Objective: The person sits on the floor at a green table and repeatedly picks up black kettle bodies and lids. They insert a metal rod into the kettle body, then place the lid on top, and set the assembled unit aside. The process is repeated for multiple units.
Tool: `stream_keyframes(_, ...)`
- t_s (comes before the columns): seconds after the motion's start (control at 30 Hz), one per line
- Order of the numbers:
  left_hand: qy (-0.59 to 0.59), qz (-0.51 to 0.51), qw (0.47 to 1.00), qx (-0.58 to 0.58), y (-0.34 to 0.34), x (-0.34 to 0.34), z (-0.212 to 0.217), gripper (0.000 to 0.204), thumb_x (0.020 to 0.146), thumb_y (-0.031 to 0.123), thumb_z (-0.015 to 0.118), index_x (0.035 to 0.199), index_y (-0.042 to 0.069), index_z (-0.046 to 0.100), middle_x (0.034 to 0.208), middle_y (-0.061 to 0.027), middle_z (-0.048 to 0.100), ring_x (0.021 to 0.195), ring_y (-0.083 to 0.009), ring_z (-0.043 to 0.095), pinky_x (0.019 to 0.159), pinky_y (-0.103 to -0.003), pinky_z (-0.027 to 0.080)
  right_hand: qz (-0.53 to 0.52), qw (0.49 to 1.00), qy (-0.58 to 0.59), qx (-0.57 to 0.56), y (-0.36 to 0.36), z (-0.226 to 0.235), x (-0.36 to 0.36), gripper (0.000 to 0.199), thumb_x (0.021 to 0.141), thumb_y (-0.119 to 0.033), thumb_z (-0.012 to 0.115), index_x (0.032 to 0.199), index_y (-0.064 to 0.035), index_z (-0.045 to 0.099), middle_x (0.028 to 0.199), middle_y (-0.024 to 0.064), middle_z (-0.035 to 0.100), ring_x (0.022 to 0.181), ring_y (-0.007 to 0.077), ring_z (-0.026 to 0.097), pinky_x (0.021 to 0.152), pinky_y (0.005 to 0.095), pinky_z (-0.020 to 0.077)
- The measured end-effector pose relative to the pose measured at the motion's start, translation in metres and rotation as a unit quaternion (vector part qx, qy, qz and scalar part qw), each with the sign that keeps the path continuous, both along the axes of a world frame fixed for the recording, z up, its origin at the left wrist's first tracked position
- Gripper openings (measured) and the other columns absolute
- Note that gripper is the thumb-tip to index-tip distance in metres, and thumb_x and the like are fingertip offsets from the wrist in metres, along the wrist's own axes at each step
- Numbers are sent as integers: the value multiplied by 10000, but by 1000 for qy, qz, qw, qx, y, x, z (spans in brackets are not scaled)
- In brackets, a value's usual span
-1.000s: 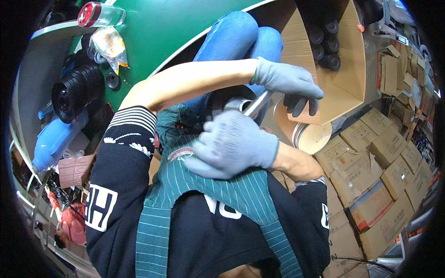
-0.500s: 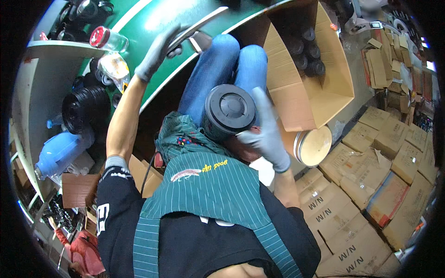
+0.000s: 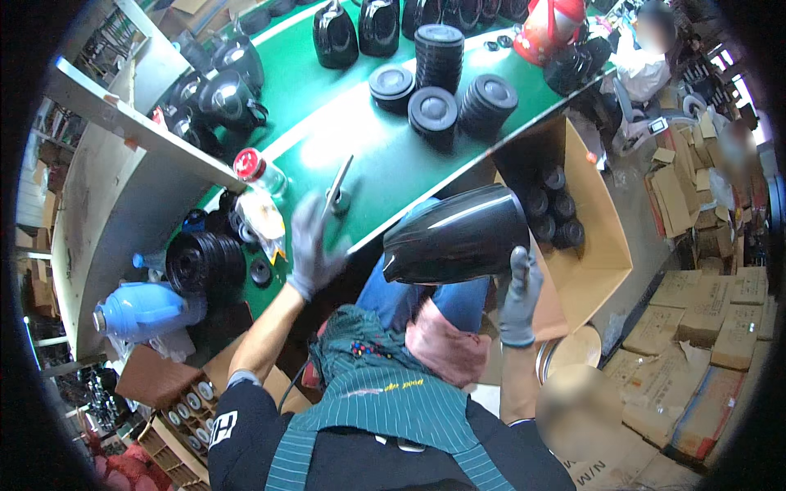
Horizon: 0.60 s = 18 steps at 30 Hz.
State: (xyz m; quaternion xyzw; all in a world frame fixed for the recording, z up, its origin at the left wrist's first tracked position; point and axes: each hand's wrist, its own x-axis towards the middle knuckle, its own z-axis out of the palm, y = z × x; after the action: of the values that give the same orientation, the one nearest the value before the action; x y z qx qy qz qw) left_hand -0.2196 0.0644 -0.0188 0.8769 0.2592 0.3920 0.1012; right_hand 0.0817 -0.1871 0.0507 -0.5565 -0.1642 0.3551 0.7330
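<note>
My gloved right hand grips a glossy black jug by its right end, thumb up along it. The jug lies on its side above my thighs, its narrower lipped end to the left. My gloved left hand is empty, its fingers apart and somewhat blurred, at the near edge of the green table. Just beyond those fingers a thin metal-coloured tool slants up beside a small dark round piece. A pink cloth lies over my lap.
Stacks of black round lids and several glossy black jugs stand farther back. A red-lidded jar is to the left. An open carton holding dark round parts adjoins the table at right; closed cartons lie beyond.
The jug has turned from upright, round end facing up, onto its side and been raised, now in my right hand. My left hand has let go of the tool and drawn back. The view has shifted.
</note>
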Motion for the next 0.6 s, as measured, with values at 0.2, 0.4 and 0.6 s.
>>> stream_keyframes(0.2, -120, -29, 992, 1, -17, 24, 25, 925, 640, 354, 1032, 1397, 168, 533, 1624, -339, 392, 1505, -528, 432, 1224, -627, 396, 133, 948, 288, 30, 108, -50, -30, 537, 1165, -441, 444, 1571, -101, 533, 1416, 57, 659, 1291, 193, 650, 1184, 380, 462)
stream_keyframes(0.4, -34, 87, 992, -81, 124, 54, 85, 624, 721, 133, 986, 1279, 73, 713, 1613, -240, 473, 1455, -400, 529, 1203, -502, 468, 392, 851, 348, 20, 126, -64, -3, 830, 1126, -663, 321, 1725, -89, 278, 1634, 225, 500, 1517, 372, 491, 1244, 575, 407)
stream_keyframes(0.6, 53, 159, 986, -8, 290, 121, 59, 680, 699, 240, 976, 1323, 128, 729, 1553, -223, 542, 1391, -435, 545, 1194, -494, 452, 374, 822, 422, 82, 96, -117, 8, 858, 1121, -667, 299, 1721, -56, 250, 1666, 243, 466, 1472, 413, 535, 1244, 547, 415)
